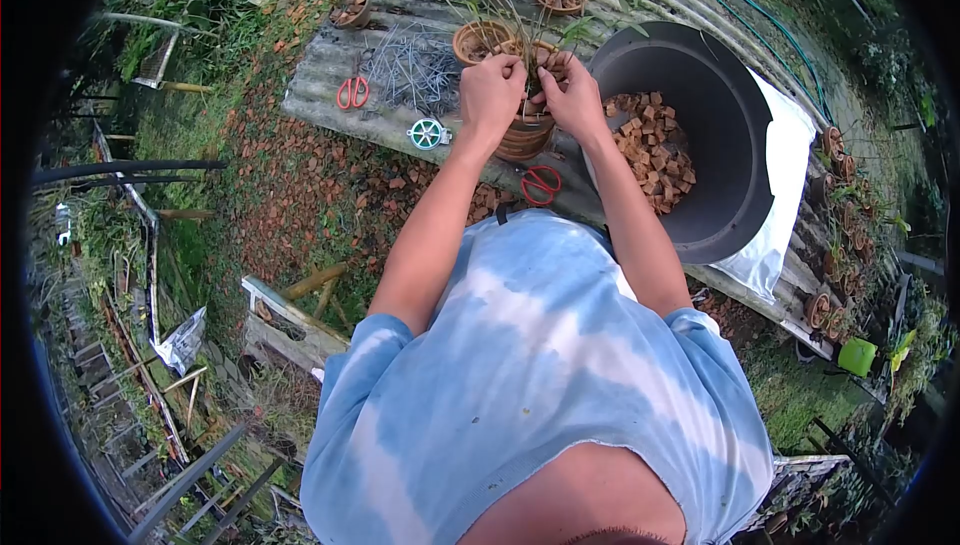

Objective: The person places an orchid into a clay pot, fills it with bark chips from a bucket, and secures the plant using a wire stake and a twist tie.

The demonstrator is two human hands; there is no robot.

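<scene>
Both my hands meet over a clay pot [525,140] with a thin-stemmed plant in it. My left hand [490,95] has its fingers pinched at the stems, and my right hand [572,95] is pinched close beside it. What lies between the fingertips is too small to make out. Red-handled scissors [541,185] lie just in front of the pot. A green and white reel [428,134] is left of my left hand, below a heap of thin wires [410,73]. A second pair of red-handled scissors [353,92] lies farther left.
At the right, a large dark tub [725,145] lies tilted with brown chunks [655,155] inside, over a white sheet [790,160]. Several potted plants line the back of the corrugated table [330,75]. A green hose [760,20] runs behind.
</scene>
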